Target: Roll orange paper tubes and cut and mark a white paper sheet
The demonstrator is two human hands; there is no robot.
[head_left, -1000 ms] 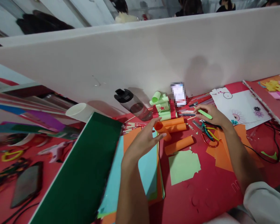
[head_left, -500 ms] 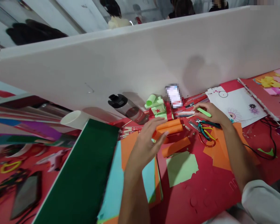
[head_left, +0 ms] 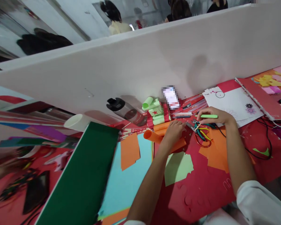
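Note:
My left hand (head_left: 174, 132) is over the orange paper rolls (head_left: 151, 136), knuckles up and fingers bunched downward. Whatever is under its fingertips is hidden. In my right hand (head_left: 216, 115) a light green pen-like stick (head_left: 209, 116) is gripped, pointing sideways. A thin pale stick (head_left: 197, 127) slants below those fingertips; I cannot tell whether they pinch it too. Pliers and red-and-yellow-handled scissors (head_left: 203, 142) lie just under this hand. Behind the rolls stands a light green paper model (head_left: 155, 112) with a red star and red bands.
A dark bottle (head_left: 127, 111) and a lit phone (head_left: 170, 97) lean near the white partition (head_left: 140, 62). A green board (head_left: 78, 175) edges the left side, beside blue paper sheets (head_left: 126, 184). Orange sheets (head_left: 216, 153) and a pale green sheet (head_left: 178, 168) lie on the red table. Another person's hand (head_left: 7, 168) shows at far left.
My left hand has moved right and down onto the orange rolls, its fingers drawing together. My right hand keeps the green stick, now turned more level. Another person's hand has appeared at left.

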